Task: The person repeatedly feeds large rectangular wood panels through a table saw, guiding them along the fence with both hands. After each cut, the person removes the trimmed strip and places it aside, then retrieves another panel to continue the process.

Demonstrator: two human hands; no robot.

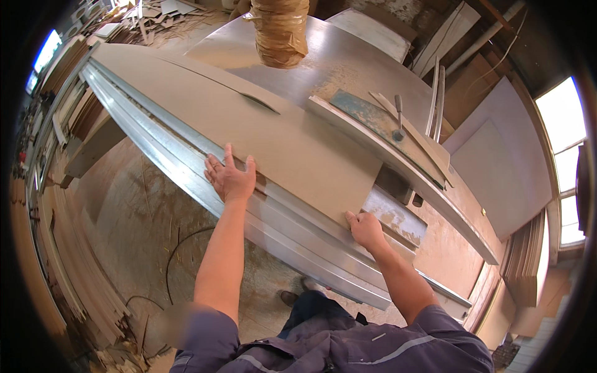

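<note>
A long tan board (298,143) lies slantwise across a metal machine table, with a thin line and a narrow dark gap running along its far side. My left hand (231,178) rests at the board's near edge, fingers spread and holding nothing. Farther right, my right hand (365,229) is closed on the board's near right corner, its underside fingers hidden. Along the near side runs a silvery metal rail (149,133), beneath my left wrist. Right of the board's end is a dusty metal plate (392,211).
A long straight fence (404,158) crosses the table at right, with a lever (398,115) beyond it. A tape-wrapped column (280,31) stands at the back. Wood strips (81,255) lie at left; scraps (161,18) pile up far left. Stacked panels (523,255) stand at right.
</note>
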